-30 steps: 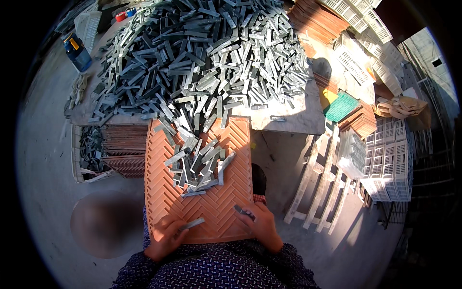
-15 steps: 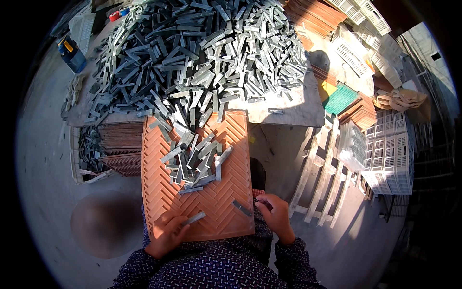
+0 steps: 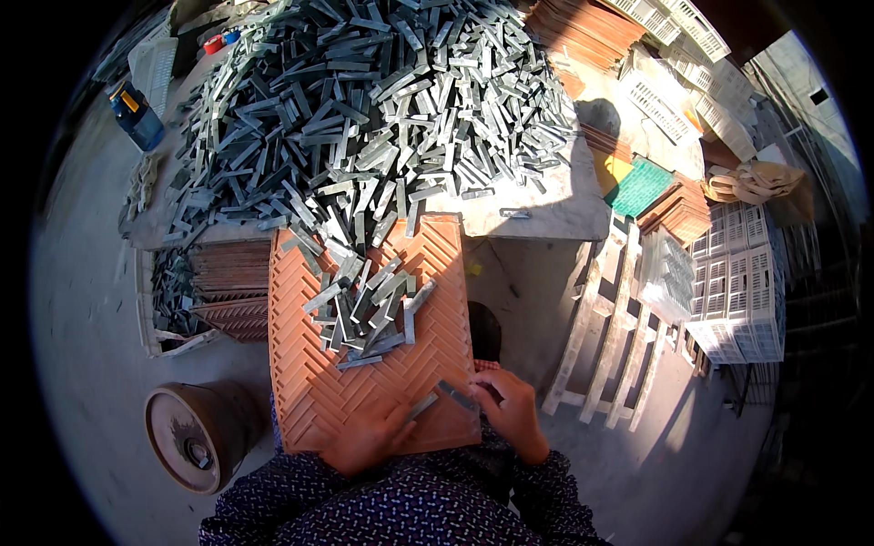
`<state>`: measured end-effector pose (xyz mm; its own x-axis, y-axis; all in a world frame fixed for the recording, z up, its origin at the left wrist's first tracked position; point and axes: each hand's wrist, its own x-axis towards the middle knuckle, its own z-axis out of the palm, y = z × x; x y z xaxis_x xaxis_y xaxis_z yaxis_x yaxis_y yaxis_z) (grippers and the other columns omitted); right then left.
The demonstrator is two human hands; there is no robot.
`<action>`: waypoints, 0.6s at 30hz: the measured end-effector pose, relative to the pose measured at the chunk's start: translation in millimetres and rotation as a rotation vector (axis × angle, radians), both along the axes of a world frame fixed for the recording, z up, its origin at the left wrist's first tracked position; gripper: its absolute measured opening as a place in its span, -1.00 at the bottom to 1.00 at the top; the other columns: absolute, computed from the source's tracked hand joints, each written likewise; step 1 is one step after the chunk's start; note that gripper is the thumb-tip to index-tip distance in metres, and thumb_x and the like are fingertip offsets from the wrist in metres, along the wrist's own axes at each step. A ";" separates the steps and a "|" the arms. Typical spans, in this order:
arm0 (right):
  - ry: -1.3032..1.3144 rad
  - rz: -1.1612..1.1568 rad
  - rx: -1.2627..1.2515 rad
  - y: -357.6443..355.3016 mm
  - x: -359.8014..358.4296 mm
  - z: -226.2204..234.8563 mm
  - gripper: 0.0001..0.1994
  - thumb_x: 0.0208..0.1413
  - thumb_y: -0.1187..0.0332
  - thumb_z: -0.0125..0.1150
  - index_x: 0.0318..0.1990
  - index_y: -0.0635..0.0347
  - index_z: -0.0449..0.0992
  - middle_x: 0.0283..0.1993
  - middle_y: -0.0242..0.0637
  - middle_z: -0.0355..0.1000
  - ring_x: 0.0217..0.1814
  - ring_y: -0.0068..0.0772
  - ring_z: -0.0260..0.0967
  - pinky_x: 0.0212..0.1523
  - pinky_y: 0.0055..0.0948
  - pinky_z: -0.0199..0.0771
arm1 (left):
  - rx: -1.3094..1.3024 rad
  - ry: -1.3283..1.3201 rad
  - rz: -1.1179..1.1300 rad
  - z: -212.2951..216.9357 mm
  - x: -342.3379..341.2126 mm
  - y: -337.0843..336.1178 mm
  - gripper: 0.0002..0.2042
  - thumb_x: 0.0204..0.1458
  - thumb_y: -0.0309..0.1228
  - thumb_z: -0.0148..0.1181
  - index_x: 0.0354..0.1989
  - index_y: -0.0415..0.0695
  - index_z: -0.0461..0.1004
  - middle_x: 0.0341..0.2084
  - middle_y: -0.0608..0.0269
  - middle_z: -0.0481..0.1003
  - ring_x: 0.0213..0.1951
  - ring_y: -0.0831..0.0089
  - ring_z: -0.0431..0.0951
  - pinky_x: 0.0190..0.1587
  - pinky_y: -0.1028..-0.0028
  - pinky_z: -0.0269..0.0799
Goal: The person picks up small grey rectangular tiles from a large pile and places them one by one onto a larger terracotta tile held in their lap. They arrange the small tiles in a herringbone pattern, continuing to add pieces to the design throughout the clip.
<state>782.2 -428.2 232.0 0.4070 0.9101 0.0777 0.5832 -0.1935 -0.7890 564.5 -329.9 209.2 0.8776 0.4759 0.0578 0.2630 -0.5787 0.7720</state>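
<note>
An orange-brown board (image 3: 309,391) with a herringbone pattern of slots reaches from the table toward my lap. My left hand (image 3: 369,439) is low over its near end, a small grey stone strip (image 3: 423,406) between its fingers. A second grey strip (image 3: 455,396) lies near the right edge, beside the first. My right hand (image 3: 513,411) is curled at that edge, fingertips close to the second strip; whether they grip anything is hidden. A loose heap of grey strips (image 3: 369,305) covers the board's middle and far part.
A large pile of grey strips (image 3: 300,118) covers the table (image 3: 555,205). At left are a blue bottle (image 3: 137,116), a crate of strips and ribbed boards (image 3: 228,273), and a round brown drum (image 3: 187,437). A wooden pallet (image 3: 596,318) and white crates (image 3: 737,282) stand at right.
My left hand has moved right with its strip, toward the strip by the right edge. My right hand has shifted slightly down and left. The blurred round patch at left now shows as a drum.
</note>
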 end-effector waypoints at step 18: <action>-0.296 0.567 0.148 17.4 0.3 -11.6 -0.71 -0.14 0.48 0.22 -0.16 0.12 0.52 -0.15 -0.26 0.39 -0.16 -0.29 0.41 -0.20 -0.43 0.48 | -0.003 0.057 0.055 5.3 13.5 -6.1 -0.85 -0.02 -0.45 0.19 -0.30 -0.22 0.44 -0.46 0.04 0.44 -0.42 0.07 0.49 -0.38 0.23 0.43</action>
<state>782.5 -410.7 220.4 -0.1906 0.9482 0.2540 0.7591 0.3064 -0.5744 577.9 -336.0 214.5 0.8518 0.5238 0.0072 0.3379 -0.5600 0.7564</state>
